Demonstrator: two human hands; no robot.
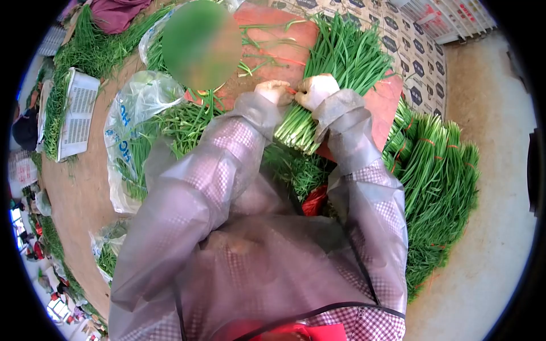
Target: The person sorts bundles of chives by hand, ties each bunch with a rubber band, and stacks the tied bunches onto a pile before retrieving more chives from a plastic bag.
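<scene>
evidently, a tying step is occupying both hands: a bundle of long green stalks [348,54] is lying on a red board [278,40], leafy tops pointing away from the person, pale cut ends [297,129] facing back. left hand [274,91] is sitting just beside the bundle's left edge, fingers curled in with no visible gap, seemingly pinching a bit of orange-red band [291,91]. right hand [317,91] is resting over the bundle, above the pale ends, fingers folded into a fist and apparently gripping the same band from the other side; knuckles are hiding the fingertips, so cannot tell how the band is running underneath or whether a knot is forming. tied bundles [435,170] are massing to the right, orange-red bands showing around them, probably marking the finish being sought here. loose stalks [193,122] are lying to the left, near a clear plastic bag [122,136]. by this reading, the next move is calling for a snug, even pull and a secure fastening, stalks gathered, ends level, stems uncrushed.
</scene>
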